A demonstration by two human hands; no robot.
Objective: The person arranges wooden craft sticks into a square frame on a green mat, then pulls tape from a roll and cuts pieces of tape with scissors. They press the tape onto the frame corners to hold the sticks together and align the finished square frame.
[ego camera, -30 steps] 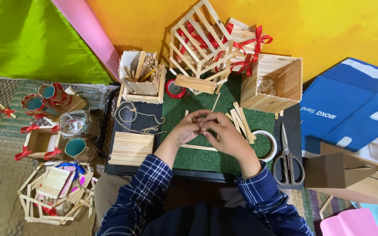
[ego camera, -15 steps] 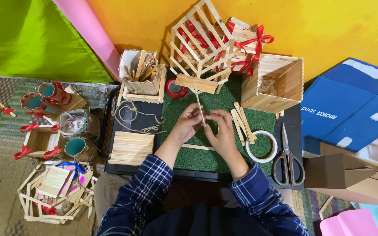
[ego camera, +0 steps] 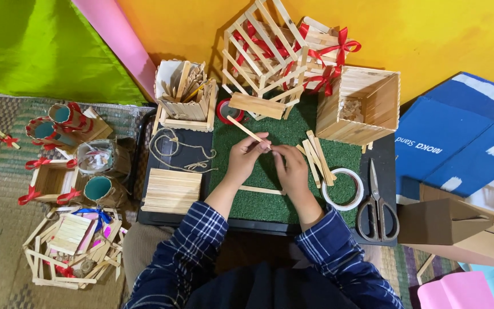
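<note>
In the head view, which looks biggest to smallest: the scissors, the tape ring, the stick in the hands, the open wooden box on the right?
1. Open wooden box
2. Scissors
3. Tape ring and held stick: too alike to rank.

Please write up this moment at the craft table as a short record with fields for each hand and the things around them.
left hand: holds a wooden stick that points up and to the left
right hand: fingertips at the stick's lower end
surface: green mat on a black tray
right of the hands: loose sticks, tape ring, scissors
left of the hands: twine, flat stick panel
behind: stick box, lattice frame
</note>
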